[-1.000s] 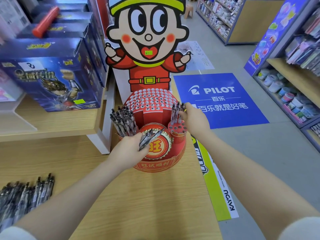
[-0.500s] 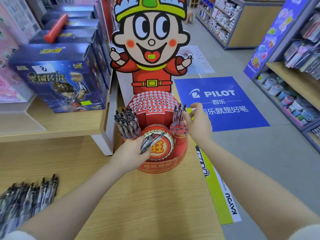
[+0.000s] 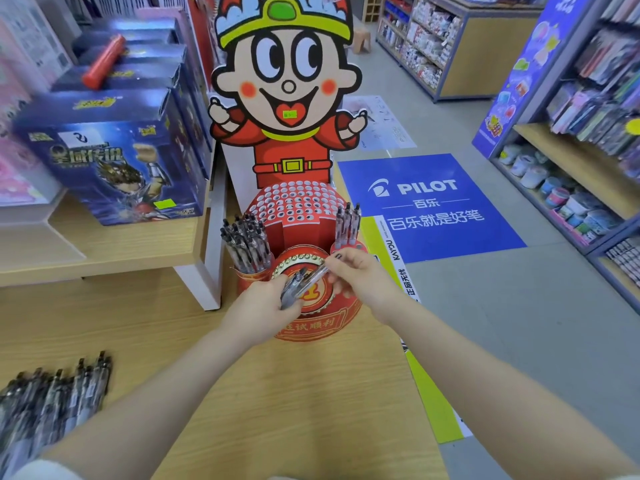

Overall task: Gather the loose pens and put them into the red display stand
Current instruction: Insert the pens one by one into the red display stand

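A person's left hand (image 3: 263, 306) grips a small bundle of pens (image 3: 298, 284) in front of the red display stand (image 3: 304, 237) on the worktop (image 3: 277, 393). The right hand (image 3: 360, 275) pinches one pen from it. More loose pens (image 3: 52, 396) lie near left. A careless tug could spill the bundle.

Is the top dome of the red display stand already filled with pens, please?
No, the holes across the dome of the red display stand show empty, while pens stand only in its left cup and right cup.
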